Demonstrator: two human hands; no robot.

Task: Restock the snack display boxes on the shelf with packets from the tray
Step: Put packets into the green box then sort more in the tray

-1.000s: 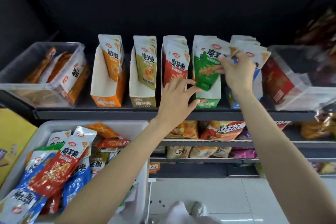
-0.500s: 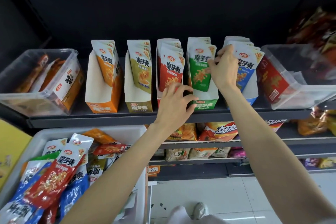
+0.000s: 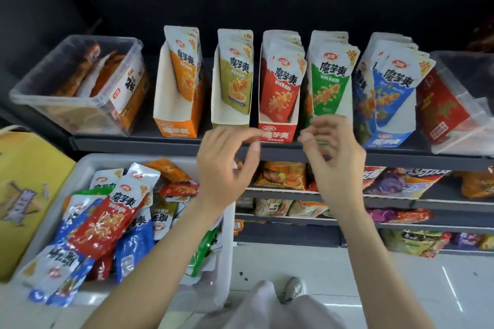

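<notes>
A dark metal shelf [image 3: 165, 143] is seen running across the middle of the frame, with lower shelves of assorted snack bags beneath it at right. At lower left a pale grey plastic tray [image 3: 80, 168] is seen, heaped with flat foil snack packets in red, blue, green and orange; a red-and-white packet [image 3: 107, 218] lies uppermost on the heap. On the shelf five upright cardboard display boxes are lined up: an orange box [image 3: 177, 129], an olive box [image 3: 227, 115], a red box [image 3: 276, 135], a green box [image 3: 320, 83] and a blue box [image 3: 385, 140]. The orange and olive boxes are judged the least full. A clear plastic tub [image 3: 80, 115] of other snacks is set at the upper left, and another clear tub at the far right.

Both hands are held in front of the shelf edge at centre frame, apart from each other. The left hand [image 3: 227, 168] is empty, its fingers [image 3: 251, 152] loosely curled and parted. The right hand [image 3: 336, 163] is likewise empty, its fingers loosely bent, nothing being gripped.

The packets are judged light, thin and pliable, with a slick film surface that may slide against neighbouring packets. A pinch at the white sealed top edge is judged the best hold, so that the packet hangs straight and can be slipped upright into a box.
</notes>
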